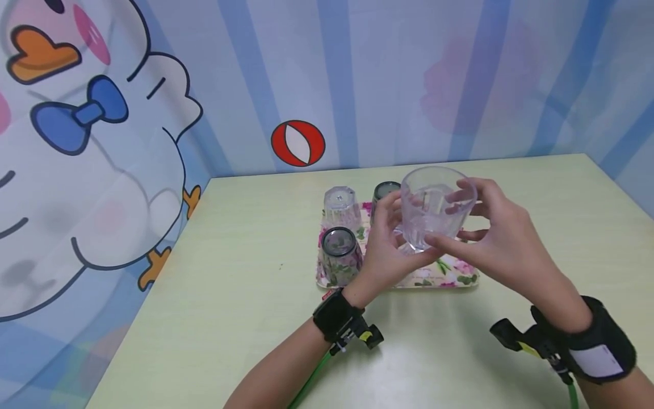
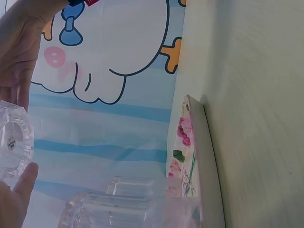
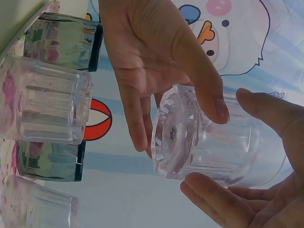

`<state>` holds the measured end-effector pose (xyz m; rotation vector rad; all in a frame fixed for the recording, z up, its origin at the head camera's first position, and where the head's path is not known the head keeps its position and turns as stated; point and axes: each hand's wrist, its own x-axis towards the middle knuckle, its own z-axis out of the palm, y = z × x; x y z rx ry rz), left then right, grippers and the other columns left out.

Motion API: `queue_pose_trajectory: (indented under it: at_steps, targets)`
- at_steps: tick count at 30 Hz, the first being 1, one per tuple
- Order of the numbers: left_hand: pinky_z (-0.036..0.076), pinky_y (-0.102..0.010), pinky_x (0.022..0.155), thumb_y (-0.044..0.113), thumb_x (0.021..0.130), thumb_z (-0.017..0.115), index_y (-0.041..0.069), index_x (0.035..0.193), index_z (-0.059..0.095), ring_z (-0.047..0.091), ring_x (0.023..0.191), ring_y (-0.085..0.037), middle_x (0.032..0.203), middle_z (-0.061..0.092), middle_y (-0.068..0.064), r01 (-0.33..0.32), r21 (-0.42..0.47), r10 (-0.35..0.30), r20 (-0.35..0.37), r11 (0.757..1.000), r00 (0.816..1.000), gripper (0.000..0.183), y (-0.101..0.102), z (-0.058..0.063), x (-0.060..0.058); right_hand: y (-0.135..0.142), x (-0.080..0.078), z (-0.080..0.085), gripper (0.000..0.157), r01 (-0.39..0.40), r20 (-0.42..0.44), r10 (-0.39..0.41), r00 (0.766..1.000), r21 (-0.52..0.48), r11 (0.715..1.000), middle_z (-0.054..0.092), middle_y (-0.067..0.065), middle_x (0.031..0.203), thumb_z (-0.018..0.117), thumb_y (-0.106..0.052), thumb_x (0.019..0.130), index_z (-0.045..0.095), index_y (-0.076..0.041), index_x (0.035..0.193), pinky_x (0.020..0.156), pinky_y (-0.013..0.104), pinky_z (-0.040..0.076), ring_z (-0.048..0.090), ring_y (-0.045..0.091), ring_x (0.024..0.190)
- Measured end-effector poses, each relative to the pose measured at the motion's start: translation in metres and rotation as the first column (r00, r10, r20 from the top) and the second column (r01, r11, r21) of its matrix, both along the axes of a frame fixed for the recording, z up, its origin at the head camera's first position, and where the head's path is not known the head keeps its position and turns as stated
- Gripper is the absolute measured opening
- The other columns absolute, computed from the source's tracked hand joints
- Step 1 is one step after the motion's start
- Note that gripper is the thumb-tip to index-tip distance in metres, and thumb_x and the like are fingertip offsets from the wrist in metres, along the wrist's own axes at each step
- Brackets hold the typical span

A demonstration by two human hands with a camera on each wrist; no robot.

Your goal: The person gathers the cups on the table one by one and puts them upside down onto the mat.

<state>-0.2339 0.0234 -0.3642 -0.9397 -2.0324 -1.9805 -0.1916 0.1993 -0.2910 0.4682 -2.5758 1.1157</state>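
Note:
A clear drinking glass with a faceted lower part is held above the tray, rim up and slightly tilted. From the left, my left hand holds its lower side, thumb against the wall, as the right wrist view shows. My right hand grips the opposite side between thumb and fingers. In the right wrist view the thick glass base faces left. On the flowered tray stand upside-down glasses: a clear one at the back left, a dark tinted one in front, another dark one partly hidden behind my left hand.
The pale table extends around the tray. Behind it rises a blue striped backdrop with a printed cartoon figure at left. Wrist straps with small cameras and green cables sit on both arms.

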Motion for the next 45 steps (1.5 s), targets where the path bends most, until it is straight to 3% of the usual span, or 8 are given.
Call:
queue_pose_trajectory:
  at_steps: [9, 17, 20, 24, 34, 38, 43, 45]
  targets:
    - [0.051, -0.026, 0.101, -0.006, 0.075, 0.074, 0.015, 0.141, 0.025, 0.05, 0.129, -0.026, 0.141, 0.043, -0.017, 0.011, 0.021, -0.011, 0.01, 1.0, 1.0, 0.085, 0.0, 0.001, 0.001, 0.003, 0.002, 0.005, 0.088, -0.019, 0.047, 0.019, 0.999, 0.002, 1.0, 0.054, 0.019, 0.132, 0.079, -0.035, 0.077, 0.033, -0.011, 0.148, 0.081, 0.047, 0.057, 0.063, 0.043, 0.11]
    - [0.053, -0.027, 0.098, 0.0, 0.073, 0.078, 0.018, 0.141, 0.027, 0.048, 0.128, -0.019, 0.141, 0.041, -0.011, 0.011, -0.008, -0.011, 0.054, 1.0, 0.998, 0.087, 0.005, -0.003, 0.004, 0.003, 0.0, 0.004, 0.088, 0.033, -0.007, -0.033, 0.999, -0.048, 0.998, 0.053, 0.015, 0.135, 0.083, -0.028, 0.073, 0.037, -0.01, 0.146, 0.083, 0.051, 0.055, 0.057, 0.035, 0.115]
    - [0.054, -0.025, 0.096, 0.0, 0.073, 0.078, 0.016, 0.141, 0.028, 0.048, 0.126, -0.019, 0.14, 0.04, -0.013, 0.012, -0.021, -0.011, 0.047, 1.0, 0.999, 0.087, 0.007, -0.005, 0.005, 0.003, 0.0, 0.004, 0.087, 0.03, -0.027, -0.032, 0.999, -0.053, 0.998, 0.053, 0.015, 0.134, 0.084, -0.027, 0.072, 0.039, -0.011, 0.144, 0.08, 0.023, 0.059, 0.057, 0.033, 0.113]
    - [0.054, -0.024, 0.096, -0.001, 0.072, 0.079, 0.014, 0.141, 0.028, 0.05, 0.126, -0.021, 0.14, 0.04, -0.014, 0.015, -0.04, -0.013, 0.035, 0.999, 0.999, 0.087, 0.009, -0.007, 0.007, 0.004, 0.0, 0.004, 0.083, 0.028, -0.055, -0.03, 0.998, -0.045, 0.999, 0.056, 0.014, 0.131, 0.084, -0.028, 0.071, 0.044, -0.009, 0.141, 0.072, -0.007, 0.038, 0.06, 0.031, 0.108]
    - [0.053, -0.025, 0.099, -0.003, 0.073, 0.077, 0.023, 0.145, 0.024, 0.048, 0.129, -0.016, 0.142, 0.039, -0.011, 0.045, -0.025, -0.044, 0.073, 0.999, 0.996, 0.093, 0.011, -0.008, 0.005, 0.006, -0.001, 0.004, 0.081, 0.044, -0.073, -0.049, 0.996, -0.065, 0.997, 0.06, 0.013, 0.125, 0.086, -0.025, 0.068, 0.048, -0.01, 0.138, 0.07, -0.008, 0.04, 0.06, 0.024, 0.101]
    - [0.053, -0.027, 0.1, 0.001, 0.075, 0.077, 0.032, 0.145, 0.022, 0.047, 0.132, -0.016, 0.145, 0.037, -0.01, 0.101, 0.027, -0.104, 0.147, 0.995, 0.984, 0.094, 0.01, -0.009, 0.004, 0.006, 0.0, 0.004, 0.081, 0.043, -0.094, -0.051, 0.994, -0.087, 0.995, 0.06, 0.012, 0.123, 0.087, -0.023, 0.067, 0.049, -0.01, 0.137, 0.071, -0.008, 0.04, 0.06, 0.011, 0.101]
    - [0.056, -0.03, 0.094, 0.031, 0.077, 0.08, 0.038, 0.145, 0.021, 0.049, 0.13, -0.015, 0.147, 0.037, -0.005, 0.17, 0.041, -0.174, 0.262, 0.985, 0.949, 0.09, 0.009, -0.011, 0.003, 0.006, 0.001, 0.004, 0.08, 0.036, -0.112, -0.049, 0.992, -0.121, 0.992, 0.06, 0.013, 0.121, 0.088, -0.018, 0.066, 0.05, -0.01, 0.136, 0.072, -0.008, 0.041, 0.049, -0.019, 0.094]
    - [0.057, -0.03, 0.092, 0.034, 0.078, 0.079, 0.039, 0.145, 0.022, 0.05, 0.129, -0.013, 0.147, 0.038, -0.003, 0.195, 0.044, -0.199, 0.301, 0.98, 0.933, 0.089, 0.008, -0.011, 0.003, 0.005, 0.002, 0.005, 0.08, 0.031, -0.115, -0.046, 0.992, -0.13, 0.991, 0.06, 0.014, 0.12, 0.088, -0.017, 0.066, 0.05, -0.01, 0.137, 0.072, -0.007, 0.042, 0.049, -0.021, 0.094]
